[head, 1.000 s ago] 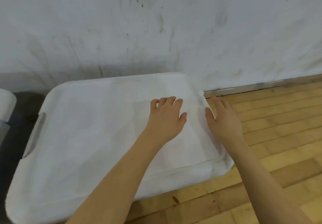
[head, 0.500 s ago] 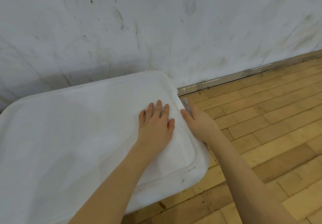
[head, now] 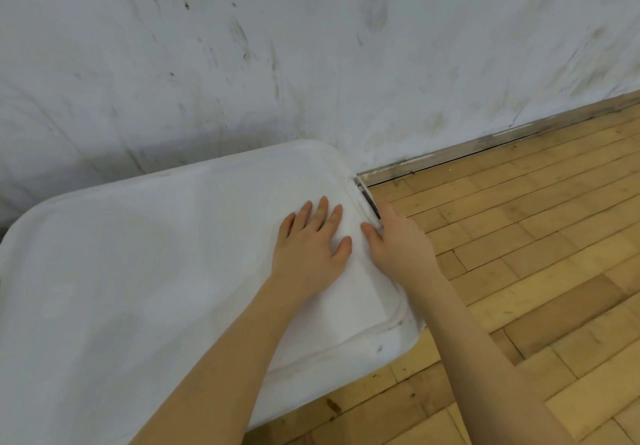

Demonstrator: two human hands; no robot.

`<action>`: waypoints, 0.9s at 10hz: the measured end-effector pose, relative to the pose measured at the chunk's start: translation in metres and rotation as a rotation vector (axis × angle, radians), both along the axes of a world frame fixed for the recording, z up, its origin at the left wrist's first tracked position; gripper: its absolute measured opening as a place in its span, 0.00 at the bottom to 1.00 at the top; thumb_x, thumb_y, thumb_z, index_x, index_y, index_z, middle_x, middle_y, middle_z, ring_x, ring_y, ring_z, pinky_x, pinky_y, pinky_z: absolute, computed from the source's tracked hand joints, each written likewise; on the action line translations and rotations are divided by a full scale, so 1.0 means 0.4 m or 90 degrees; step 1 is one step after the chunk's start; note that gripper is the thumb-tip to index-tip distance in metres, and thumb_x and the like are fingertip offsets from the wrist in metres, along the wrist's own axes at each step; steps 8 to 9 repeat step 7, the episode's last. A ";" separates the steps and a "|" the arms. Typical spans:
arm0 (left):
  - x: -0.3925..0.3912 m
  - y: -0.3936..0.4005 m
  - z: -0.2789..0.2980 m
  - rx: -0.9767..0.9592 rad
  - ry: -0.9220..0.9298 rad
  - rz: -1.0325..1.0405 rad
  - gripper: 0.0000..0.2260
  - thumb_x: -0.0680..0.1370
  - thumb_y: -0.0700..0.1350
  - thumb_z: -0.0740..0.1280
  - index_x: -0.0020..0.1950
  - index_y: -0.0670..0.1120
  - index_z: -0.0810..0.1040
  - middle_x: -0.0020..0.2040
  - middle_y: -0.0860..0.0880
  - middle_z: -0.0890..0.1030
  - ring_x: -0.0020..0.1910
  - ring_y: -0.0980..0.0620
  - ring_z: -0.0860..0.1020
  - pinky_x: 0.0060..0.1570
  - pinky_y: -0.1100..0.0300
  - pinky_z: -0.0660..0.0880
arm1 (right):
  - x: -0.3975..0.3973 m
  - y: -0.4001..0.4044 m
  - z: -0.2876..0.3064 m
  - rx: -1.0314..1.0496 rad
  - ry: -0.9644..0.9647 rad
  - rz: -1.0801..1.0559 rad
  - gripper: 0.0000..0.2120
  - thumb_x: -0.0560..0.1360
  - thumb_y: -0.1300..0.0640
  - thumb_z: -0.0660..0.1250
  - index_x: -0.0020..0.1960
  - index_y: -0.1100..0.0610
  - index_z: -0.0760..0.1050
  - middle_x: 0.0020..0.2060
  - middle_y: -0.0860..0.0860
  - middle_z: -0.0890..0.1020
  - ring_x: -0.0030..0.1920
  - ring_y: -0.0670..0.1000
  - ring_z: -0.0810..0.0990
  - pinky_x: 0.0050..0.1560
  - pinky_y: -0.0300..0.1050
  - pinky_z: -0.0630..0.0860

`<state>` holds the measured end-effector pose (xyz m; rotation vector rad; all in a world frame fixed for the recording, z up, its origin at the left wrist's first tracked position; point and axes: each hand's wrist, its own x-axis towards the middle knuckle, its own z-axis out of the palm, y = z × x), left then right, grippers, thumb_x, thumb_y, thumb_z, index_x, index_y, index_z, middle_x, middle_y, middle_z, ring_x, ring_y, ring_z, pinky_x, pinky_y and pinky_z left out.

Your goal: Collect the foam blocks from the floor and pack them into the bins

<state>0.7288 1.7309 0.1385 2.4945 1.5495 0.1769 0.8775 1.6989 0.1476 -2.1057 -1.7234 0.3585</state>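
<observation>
Fingers [head: 323, 210] of the left hand [head: 311, 247] are straight and spread, palm flat on the bin lid [head: 145, 271], near its right end. Right hand [head: 398, 247] sits at the lid's right edge: thumb on top of the lid, the other fingers curled over the edge by the grey latch [head: 370, 204], so it grips the rim there. The white bin [head: 394, 344] stands on the wood floor [head: 519, 271], its back against the scuffed white wall [head: 346, 46], lid on. Can't tell what's in the bin; no foam blocks in view.
</observation>
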 end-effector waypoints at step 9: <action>-0.111 -0.028 0.025 0.018 -0.318 0.073 0.15 0.79 0.46 0.61 0.65 0.46 0.75 0.69 0.49 0.70 0.69 0.49 0.64 0.67 0.56 0.57 | -0.063 -0.021 0.019 0.117 -0.146 0.007 0.20 0.80 0.52 0.56 0.71 0.54 0.67 0.64 0.50 0.74 0.58 0.56 0.73 0.56 0.49 0.67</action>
